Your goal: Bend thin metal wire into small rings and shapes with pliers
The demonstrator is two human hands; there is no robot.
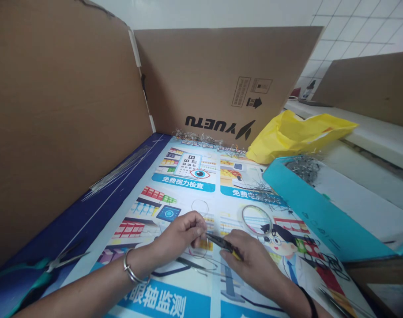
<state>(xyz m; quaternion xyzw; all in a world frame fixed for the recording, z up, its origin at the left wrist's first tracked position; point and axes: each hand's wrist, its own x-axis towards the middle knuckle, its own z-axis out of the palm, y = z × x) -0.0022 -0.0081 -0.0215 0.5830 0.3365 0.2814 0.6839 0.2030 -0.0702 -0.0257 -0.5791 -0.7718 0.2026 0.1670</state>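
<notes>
My left hand (188, 227) is closed in a pinch on a thin, pale wire (208, 204), which loops above and below the fingertips. My right hand (249, 258) grips pliers (220, 242) with dark jaws and a yellow-and-black handle. The jaw tips meet the wire right beside my left fingertips; whether they are clamped on it is too small to tell. A coil of wire (270, 222) lies on the printed sheet just beyond my right hand.
Teal-handled scissors or pliers (52, 266) lie at lower left. Straight wires (117, 171) run along the left cardboard wall (55, 110). Wire pieces fill part of a turquoise box (320, 212) at right. Behind it sits a yellow bag (297, 134). Black rings (332, 265) lie at right.
</notes>
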